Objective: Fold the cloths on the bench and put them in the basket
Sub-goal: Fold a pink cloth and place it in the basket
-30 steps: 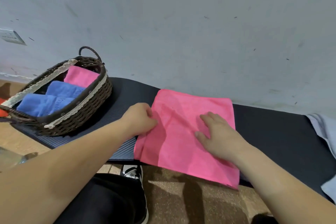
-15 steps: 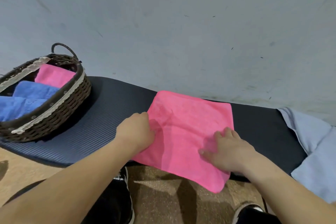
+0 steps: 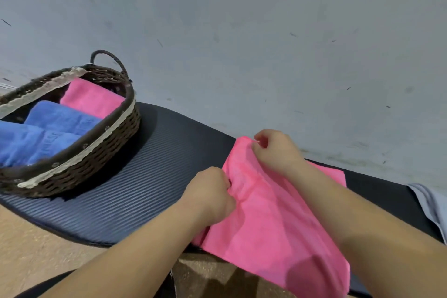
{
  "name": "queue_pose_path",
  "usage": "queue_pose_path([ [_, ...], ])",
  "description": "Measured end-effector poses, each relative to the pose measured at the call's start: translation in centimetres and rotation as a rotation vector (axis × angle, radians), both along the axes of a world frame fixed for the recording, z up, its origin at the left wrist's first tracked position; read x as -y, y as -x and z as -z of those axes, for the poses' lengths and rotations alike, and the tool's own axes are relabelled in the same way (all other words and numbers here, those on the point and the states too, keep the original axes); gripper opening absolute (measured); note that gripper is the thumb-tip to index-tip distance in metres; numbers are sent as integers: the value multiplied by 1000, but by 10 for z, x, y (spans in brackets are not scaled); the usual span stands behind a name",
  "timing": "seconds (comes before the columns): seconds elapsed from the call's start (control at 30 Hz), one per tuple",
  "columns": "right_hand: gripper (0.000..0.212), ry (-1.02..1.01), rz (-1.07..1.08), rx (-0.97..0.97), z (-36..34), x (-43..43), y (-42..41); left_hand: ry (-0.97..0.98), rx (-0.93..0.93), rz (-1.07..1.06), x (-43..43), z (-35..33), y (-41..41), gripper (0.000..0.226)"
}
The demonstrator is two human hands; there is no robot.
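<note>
A pink cloth [image 3: 273, 222] lies on the dark ribbed bench [image 3: 150, 176], its near part hanging over the front edge. My left hand [image 3: 210, 192] grips the cloth's left edge with curled fingers. My right hand [image 3: 275, 150] pinches the far left corner of the same cloth. The dark wicker basket [image 3: 101, 150] stands on the bench's left end and holds a folded pink cloth [image 3: 92, 98] and folded blue cloths [image 3: 43, 133].
A pale grey-blue cloth [image 3: 430, 203] lies at the bench's right end, partly out of view. A grey wall rises right behind the bench. Brown floor shows below the front edge, with my dark trouser leg at the bottom.
My right hand left the cloth's near right part and moved to its far left corner, now pinching it. My left hand stays at the left edge. The camera view shifted.
</note>
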State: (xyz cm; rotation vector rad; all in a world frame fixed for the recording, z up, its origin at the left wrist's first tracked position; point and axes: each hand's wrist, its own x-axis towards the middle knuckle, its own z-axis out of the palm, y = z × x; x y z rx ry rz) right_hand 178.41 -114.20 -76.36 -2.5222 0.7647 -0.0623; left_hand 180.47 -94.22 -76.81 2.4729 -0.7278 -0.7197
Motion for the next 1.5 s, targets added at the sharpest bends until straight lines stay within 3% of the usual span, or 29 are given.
queue_pose_path([
  [0.17,11,17,30,-61,10,12,-26,3,-26,36,-9,0,-5,43],
  [0.33,10,-7,105,105,9,19,-25,-70,-76,136,-20,-6,-6,33],
  [0.43,7,17,131,140,1,21,-30,-11,-92,100,-23,-10,-5,30],
  [0.57,9,125,81,84,0,16,-41,-39,-91,111,-26,-16,-6,19],
  [0.73,11,126,25,-32,27,11,-43,-202,-6,119,-30,-11,-8,24],
  [0.93,30,126,-3,27,33,11,-35,-245,-14,96,-31,-17,-5,39],
  [1.1,40,217,-130,51,25,-2,-4,-133,-5,56,-39,-26,-5,19],
  [1.27,70,236,-210,-282,28,-15,26,54,-315,-122,-49,-28,-2,9],
  [1.37,76,189,-186,-340,34,-11,34,-97,-189,-18,-56,-21,-7,6],
  [1.5,69,167,-172,-197,32,-5,44,-258,22,76,-59,-20,-12,21],
])
